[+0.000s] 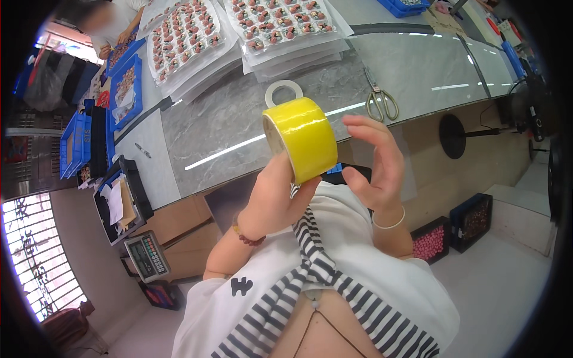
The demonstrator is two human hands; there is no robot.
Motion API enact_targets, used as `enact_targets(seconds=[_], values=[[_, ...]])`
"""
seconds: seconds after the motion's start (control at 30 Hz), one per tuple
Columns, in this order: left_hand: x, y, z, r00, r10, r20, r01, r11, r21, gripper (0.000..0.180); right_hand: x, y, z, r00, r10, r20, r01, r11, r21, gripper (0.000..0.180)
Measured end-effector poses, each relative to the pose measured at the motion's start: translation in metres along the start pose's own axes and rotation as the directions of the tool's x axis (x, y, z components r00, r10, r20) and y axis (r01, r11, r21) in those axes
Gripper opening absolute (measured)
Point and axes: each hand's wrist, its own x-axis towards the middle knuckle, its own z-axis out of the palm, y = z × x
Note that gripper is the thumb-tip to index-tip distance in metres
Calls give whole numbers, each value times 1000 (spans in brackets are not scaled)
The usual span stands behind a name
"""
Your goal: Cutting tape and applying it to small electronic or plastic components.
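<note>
Yellow tape roll (307, 137) sits clamped in the left hand (274, 194); right of it, the right hand (379, 167) is free, fingers spread. No strip appears drawn off yet; beyond the roll, white ring (284, 84) and scissors (376, 90) lie untouched on the tabletop (209, 116).

Grey table (221, 116) with scissors (376, 89), stacked trays (292, 49)

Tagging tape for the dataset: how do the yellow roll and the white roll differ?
Colour: the yellow roll is bright and glossy; the white roll is pale.
Width: the yellow roll is broad; the white roll looks much narrower.
Pose: the left hand holds the yellow roll up, tilted; the white roll lies flat on the grey table.
Shared: both are ring-shaped.
</note>
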Motion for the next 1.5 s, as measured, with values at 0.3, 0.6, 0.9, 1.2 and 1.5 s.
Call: enact_targets(seconds=[0.3, 0.6, 0.9, 1.2, 1.5], values=[[10, 9, 10, 967, 240, -92, -161, 846, 508, 34, 8, -15, 6, 966, -255, -46, 202, 853, -482, 21], [10, 1, 7, 951, 305, -51, -215, 770, 601, 40, 15, -8, 15, 969, -241, 48, 225, 790, -571, 19], [14, 4, 4, 975, 185, -121, -94, 842, 531, 48, 10, 13, 16, 980, -192, 60, 201, 918, -343, 23], [15, -2, 2, 972, 147, -186, -43, 882, 469, 50, 17, 11, 22, 992, -106, -67, 87, 969, -232, 34], [13, -4, 6, 968, 192, -161, -74, 832, 549, 51, 13, 17, 33, 988, -153, -37, 131, 929, -347, 18]])
